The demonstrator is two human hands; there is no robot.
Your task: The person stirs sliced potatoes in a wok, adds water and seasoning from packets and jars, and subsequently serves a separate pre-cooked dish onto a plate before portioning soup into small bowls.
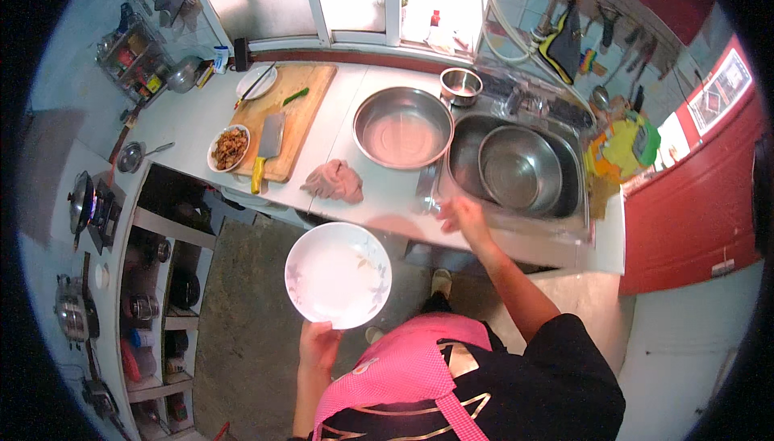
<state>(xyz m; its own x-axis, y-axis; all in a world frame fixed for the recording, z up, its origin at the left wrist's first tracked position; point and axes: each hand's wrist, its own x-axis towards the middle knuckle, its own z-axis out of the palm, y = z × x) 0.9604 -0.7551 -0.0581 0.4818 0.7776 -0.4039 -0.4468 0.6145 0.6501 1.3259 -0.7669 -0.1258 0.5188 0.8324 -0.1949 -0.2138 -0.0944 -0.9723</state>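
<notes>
My left hand (pixel 320 344) grips the near rim of a white floral dish (pixel 338 275), holding it over the floor in front of the counter. The dish's inside faces up and looks bare. My right hand (pixel 465 217) is blurred at the counter's front edge, just left of the sink (pixel 577 217); its fingers look apart and no held thing shows. Inside the sink sits a steel basin (pixel 520 169). A larger steel basin (pixel 402 129) stands on the counter to its left. Nearest the dish on the counter lies a crumpled pinkish cloth (pixel 335 181).
A wooden cutting board (pixel 311 102) bears a cleaver (pixel 269 145) with a yellow handle, a green vegetable piece (pixel 295 96), and a white plate (pixel 257 81) with chopsticks. A bowl of chopped food (pixel 230 148) overlaps its left edge. A small steel pot (pixel 461 85) stands behind the sink. At left, a wok (pixel 81 199) sits by a lit burner.
</notes>
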